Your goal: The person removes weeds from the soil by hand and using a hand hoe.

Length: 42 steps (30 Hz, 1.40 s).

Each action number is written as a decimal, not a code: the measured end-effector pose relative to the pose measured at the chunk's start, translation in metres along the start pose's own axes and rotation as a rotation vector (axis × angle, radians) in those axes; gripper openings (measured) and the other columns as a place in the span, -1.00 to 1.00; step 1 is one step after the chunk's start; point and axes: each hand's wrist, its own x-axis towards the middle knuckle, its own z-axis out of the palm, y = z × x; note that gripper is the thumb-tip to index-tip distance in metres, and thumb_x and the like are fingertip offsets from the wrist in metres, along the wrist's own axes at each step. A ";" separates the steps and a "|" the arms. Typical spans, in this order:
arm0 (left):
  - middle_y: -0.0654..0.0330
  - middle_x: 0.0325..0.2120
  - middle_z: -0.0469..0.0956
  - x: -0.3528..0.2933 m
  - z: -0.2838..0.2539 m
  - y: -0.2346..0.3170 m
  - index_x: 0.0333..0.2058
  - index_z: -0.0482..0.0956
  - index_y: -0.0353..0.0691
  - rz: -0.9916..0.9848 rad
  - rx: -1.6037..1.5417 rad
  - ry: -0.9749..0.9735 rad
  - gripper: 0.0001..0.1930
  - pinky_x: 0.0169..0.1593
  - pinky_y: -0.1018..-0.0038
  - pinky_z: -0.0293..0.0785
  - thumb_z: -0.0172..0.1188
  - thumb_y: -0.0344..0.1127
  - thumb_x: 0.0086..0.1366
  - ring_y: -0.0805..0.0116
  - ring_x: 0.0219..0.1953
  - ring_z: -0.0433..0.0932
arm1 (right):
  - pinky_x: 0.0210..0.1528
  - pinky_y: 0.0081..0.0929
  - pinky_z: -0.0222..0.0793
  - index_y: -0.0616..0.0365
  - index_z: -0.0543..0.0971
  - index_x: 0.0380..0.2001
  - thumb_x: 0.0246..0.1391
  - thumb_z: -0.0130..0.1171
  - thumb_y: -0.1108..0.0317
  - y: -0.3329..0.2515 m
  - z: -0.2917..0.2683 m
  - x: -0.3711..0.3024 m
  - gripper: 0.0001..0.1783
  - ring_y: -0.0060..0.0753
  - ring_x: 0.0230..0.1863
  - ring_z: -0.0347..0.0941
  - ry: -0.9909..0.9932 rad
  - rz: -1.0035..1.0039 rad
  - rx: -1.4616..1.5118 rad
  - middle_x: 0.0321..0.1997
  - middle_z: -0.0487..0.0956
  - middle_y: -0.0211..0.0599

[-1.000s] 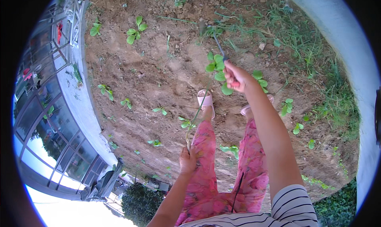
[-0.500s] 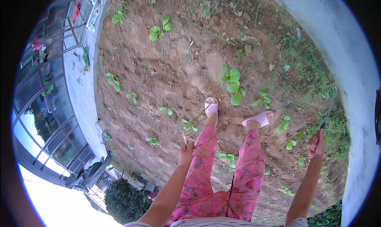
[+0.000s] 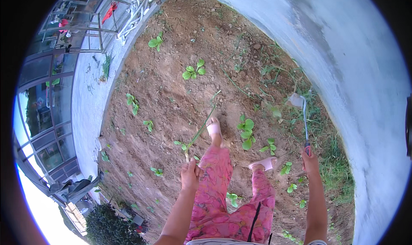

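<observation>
My left hand [image 3: 190, 175] is closed in a pinch on the pale root end of a green onion [image 3: 201, 130]. Its long thin green stalk points away from me over the soil, passing beside my left foot. In my right hand [image 3: 310, 162] is the handle of a small hand hoe [image 3: 306, 123], with a bent metal neck and a light-coloured blade. That blade hangs over or among the weeds near the wall; whether it touches the ground I cannot tell. Ahead of my right foot grows a leafy green seedling [image 3: 246, 132].
Several more seedlings [image 3: 194, 70] dot the brown soil [image 3: 171, 103] around my pink slippers [image 3: 262, 163]. A pale wall [image 3: 343, 86] curves along the right, with grass [image 3: 337, 159] at its base. On the left run a concrete ledge [image 3: 92, 95], white piping [image 3: 136, 15] and a glazed building front.
My view has swung right, and my left foot has stepped forward. The green onion points farther ahead. My right hand has moved with the hoe, and its blade now shows clearly.
</observation>
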 end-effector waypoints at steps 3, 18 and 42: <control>0.37 -0.83 0.10 0.025 0.011 0.015 -0.52 0.38 -0.20 -0.056 -0.040 -0.033 -0.76 -0.61 0.53 0.11 -0.04 -0.26 0.32 0.52 -0.76 0.09 | -0.86 -0.62 0.08 0.08 0.35 -0.52 0.01 0.11 0.24 -0.015 0.001 -0.014 -0.79 -0.63 -0.88 0.17 0.065 0.037 -0.004 -0.77 0.30 -0.49; 0.31 -0.68 0.33 0.168 -0.037 0.239 -0.31 0.41 -0.23 0.018 0.082 0.117 -0.76 -0.44 0.51 0.36 -0.10 -0.18 0.33 0.47 -0.61 0.34 | -0.81 -0.54 0.02 0.10 0.37 -0.62 0.01 0.04 0.15 -0.130 0.158 0.040 -0.71 -0.57 -0.88 0.09 0.008 0.367 -0.055 -0.81 0.25 -0.46; 0.42 -0.60 0.37 0.345 0.110 0.237 -0.28 0.50 -0.30 0.322 0.301 -0.077 -0.87 -0.49 0.71 0.21 0.00 -0.41 0.26 0.70 -0.55 0.28 | -0.73 -0.49 0.19 0.16 0.36 -0.50 0.11 -0.04 -0.06 -0.394 0.413 0.442 -0.55 -0.49 -0.80 0.29 -0.191 -0.445 -0.343 -0.76 0.32 -0.41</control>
